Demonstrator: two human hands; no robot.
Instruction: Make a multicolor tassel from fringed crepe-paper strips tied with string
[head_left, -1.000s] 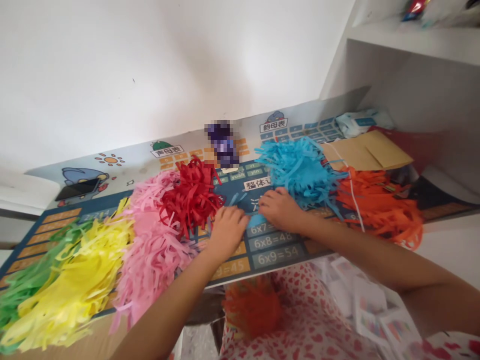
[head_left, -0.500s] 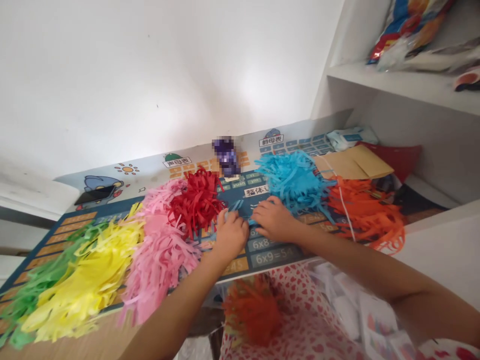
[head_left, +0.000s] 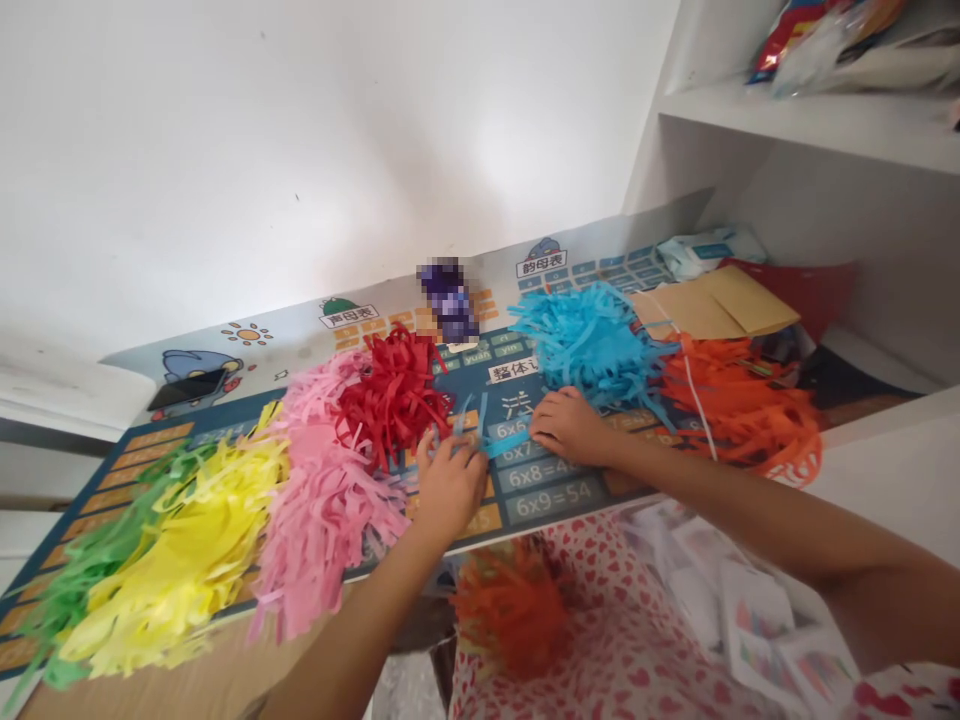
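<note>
My left hand (head_left: 450, 490) sits at the middle of a printed learning mat (head_left: 555, 490), its fingers pinching thin blue paper strips (head_left: 469, 425) beside a red paper fringe bunch (head_left: 394, 395). One blue strip runs across to my right hand (head_left: 570, 428), which lies flat on the mat and covers the strip's end, just below a blue fringe bunch (head_left: 592, 345). A pink bunch (head_left: 322, 505), a yellow bunch (head_left: 176, 545) and a green bunch (head_left: 97, 540) spread leftward. An orange bunch (head_left: 739, 405) lies to the right.
A purple object (head_left: 450, 300), blurred, stands at the mat's far edge. A phone (head_left: 187, 392), a brown envelope (head_left: 712, 305) and a tissue pack (head_left: 709, 255) lie further back. White shelves rise at right. Another orange bunch (head_left: 514, 610) rests on heart-patterned clothing (head_left: 622, 640), beside printed cards (head_left: 757, 610).
My hands have drawn apart, the left moving left and the right moving right, and a blue strip now stretches between them. The view has shifted slightly.
</note>
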